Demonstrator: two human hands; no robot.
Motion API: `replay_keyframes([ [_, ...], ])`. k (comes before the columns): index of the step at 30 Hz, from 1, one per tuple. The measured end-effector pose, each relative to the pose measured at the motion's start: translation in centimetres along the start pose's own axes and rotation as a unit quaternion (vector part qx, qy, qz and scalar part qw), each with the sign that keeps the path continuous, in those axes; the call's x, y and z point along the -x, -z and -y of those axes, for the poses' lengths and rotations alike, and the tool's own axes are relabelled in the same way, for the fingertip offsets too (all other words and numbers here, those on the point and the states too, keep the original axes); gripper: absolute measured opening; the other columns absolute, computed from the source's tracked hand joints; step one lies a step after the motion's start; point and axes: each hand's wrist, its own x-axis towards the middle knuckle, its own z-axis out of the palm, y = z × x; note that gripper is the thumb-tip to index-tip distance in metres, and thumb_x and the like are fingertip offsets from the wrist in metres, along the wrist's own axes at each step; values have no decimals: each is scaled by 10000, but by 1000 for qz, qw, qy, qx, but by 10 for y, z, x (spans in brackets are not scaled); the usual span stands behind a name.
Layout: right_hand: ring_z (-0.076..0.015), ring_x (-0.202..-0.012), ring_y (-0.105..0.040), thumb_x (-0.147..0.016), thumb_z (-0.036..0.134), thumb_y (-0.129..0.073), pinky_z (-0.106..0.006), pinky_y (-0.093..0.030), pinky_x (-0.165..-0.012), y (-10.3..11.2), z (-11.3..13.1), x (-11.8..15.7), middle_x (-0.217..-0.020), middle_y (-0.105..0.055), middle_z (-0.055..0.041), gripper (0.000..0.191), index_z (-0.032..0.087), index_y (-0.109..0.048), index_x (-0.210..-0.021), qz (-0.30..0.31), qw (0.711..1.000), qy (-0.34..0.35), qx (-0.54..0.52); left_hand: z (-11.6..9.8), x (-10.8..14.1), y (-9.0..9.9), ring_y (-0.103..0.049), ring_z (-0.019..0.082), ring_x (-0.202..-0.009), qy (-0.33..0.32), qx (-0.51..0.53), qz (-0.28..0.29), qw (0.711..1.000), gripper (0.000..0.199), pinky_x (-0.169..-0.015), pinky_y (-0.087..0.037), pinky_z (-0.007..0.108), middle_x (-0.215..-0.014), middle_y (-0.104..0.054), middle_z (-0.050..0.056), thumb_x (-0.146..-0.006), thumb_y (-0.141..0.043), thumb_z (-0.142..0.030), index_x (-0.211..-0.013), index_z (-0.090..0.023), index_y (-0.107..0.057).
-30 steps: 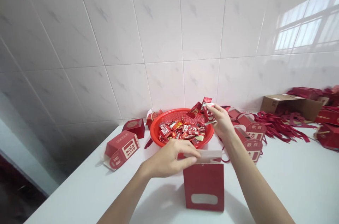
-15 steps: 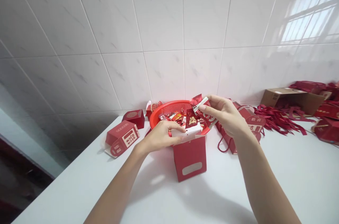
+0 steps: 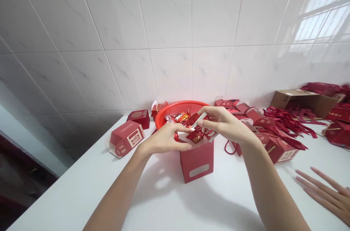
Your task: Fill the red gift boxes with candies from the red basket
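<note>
A red paper gift box [image 3: 197,162] stands upright on the table with its top open. My left hand [image 3: 165,137] is closed on the white inner flap at the box's left rim, thumb and fingers pinching it. Just over the opening, my right hand [image 3: 222,123] grips several red-wrapped candies [image 3: 196,135] and a thin white stick-like piece [image 3: 199,121]. Behind the box sits a red plastic basket [image 3: 175,106] holding more wrapped candies [image 3: 180,117], partly hidden by my hands.
Two red boxes [image 3: 127,138] lie on the left of the white table [image 3: 95,194]. On the right are more red boxes [image 3: 281,147], dark red ribbons [image 3: 290,121] and an open cardboard carton [image 3: 303,98]. Another person's hand [image 3: 326,192] is spread at the right edge.
My right hand has lowered the candies and white piece toward the box opening. Another person's hand and a further red box have appeared on the right.
</note>
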Motion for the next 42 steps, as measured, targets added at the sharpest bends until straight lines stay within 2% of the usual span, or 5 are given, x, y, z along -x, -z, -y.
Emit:
replay_keyframes([
  [9,-227,-804,-635,-880,341,-616,-384,-510,-694,-3,-11,-7,-928,-703,-61,115,266,-700,-905,-22,997,68,22,10,1,1,-623,292,-1188,17,3,-8,1000,468,-940,-531,344,-1273,-692,47,-749,-762,-365,-1204,-263,-727],
  [20,-223,-711,-678,-895,207,-567,-363,-514,-590,4,-14,0,-884,-765,-48,255,321,-780,-976,51,986,101,122,4,0,2,-668,211,-854,-18,13,18,1000,200,-725,-518,299,-920,-737,19,-794,-693,-332,-928,-204,-767],
  [28,-204,-781,-691,-906,244,-579,-334,-521,-648,-2,-10,-3,-892,-762,-33,182,264,-760,-893,-32,988,121,87,9,1,3,-592,300,-1248,29,16,6,999,479,-992,-509,369,-1328,-664,56,-749,-751,-366,-1214,-256,-720],
  [38,-176,-841,-689,-916,156,-545,-285,-515,-707,-14,-17,-9,-912,-753,-18,218,233,-749,-916,47,985,135,99,4,2,2,-682,208,-843,16,15,18,1000,307,-737,-532,298,-971,-753,18,-769,-666,-279,-1053,-223,-769],
  [42,-179,-894,-699,-918,180,-559,-286,-528,-752,-10,-16,-7,-948,-759,-19,198,236,-750,-917,31,987,129,95,6,2,2,-671,255,-1065,30,16,16,999,457,-913,-520,349,-1245,-706,38,-774,-713,-310,-1228,-260,-712],
])
